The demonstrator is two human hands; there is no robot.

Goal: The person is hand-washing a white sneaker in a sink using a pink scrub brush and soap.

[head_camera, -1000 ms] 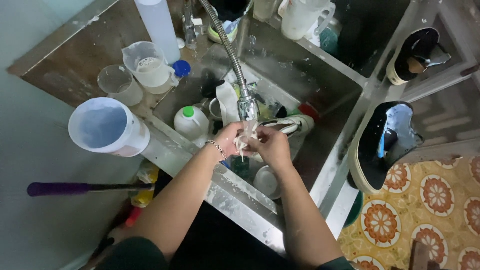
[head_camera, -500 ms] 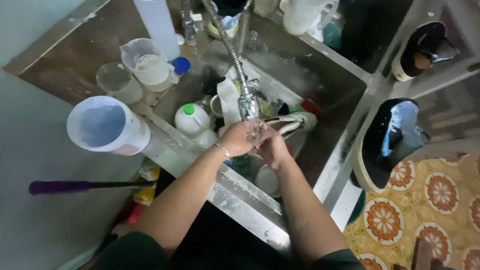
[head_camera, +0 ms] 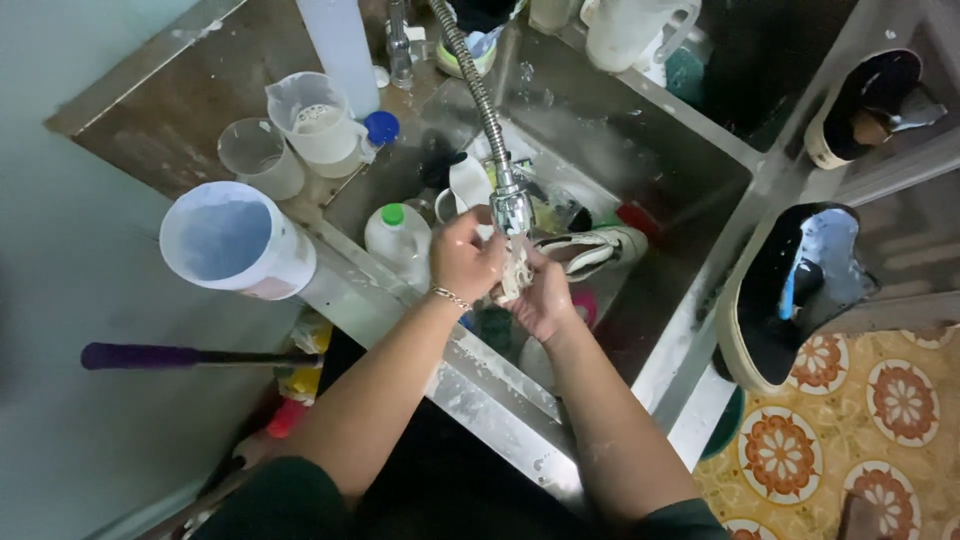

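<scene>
Rinsing, mid-frame: left hand [head_camera: 466, 256] and right hand [head_camera: 545, 298] closed around pale cloth [head_camera: 514, 274] under spray head [head_camera: 511, 209]; next calls for wringing.

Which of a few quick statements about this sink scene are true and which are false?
1. Both hands hold a pale cloth under the spray head. True.
2. The left hand wears a bracelet. True.
3. The big white cup on the sink edge lies tipped over. False: it stands upright.
4. A shoe lies inside the sink. True.
5. The right hand rests on the white bottle. False: it is at the cloth, apart from the bottle.
</scene>
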